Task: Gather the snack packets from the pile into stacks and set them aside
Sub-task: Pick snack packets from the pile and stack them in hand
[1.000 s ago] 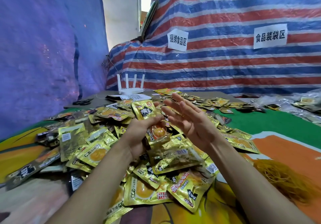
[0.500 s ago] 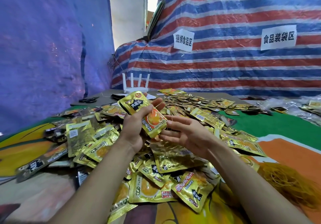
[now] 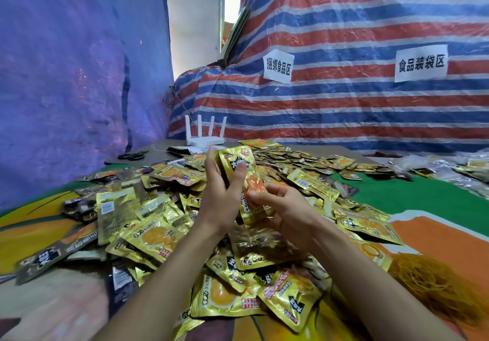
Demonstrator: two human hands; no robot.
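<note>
Snack packets [image 3: 158,237], too many to count, lie heaped on one surface [image 3: 423,200]; above them two hands, left hand [image 3: 217,200] and right hand [image 3: 288,208], grip the same raised gold packet [image 3: 235,159]; behind stands one router [image 3: 205,141] with four antennas [image 3: 200,126].

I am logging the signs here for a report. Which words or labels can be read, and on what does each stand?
"捆绑食品区": left paper sign on the striped tarp.
"食品装袋区": right paper sign on the same tarp.
Print on the held packets and the pile packets: too blurred or covered to read.
</note>
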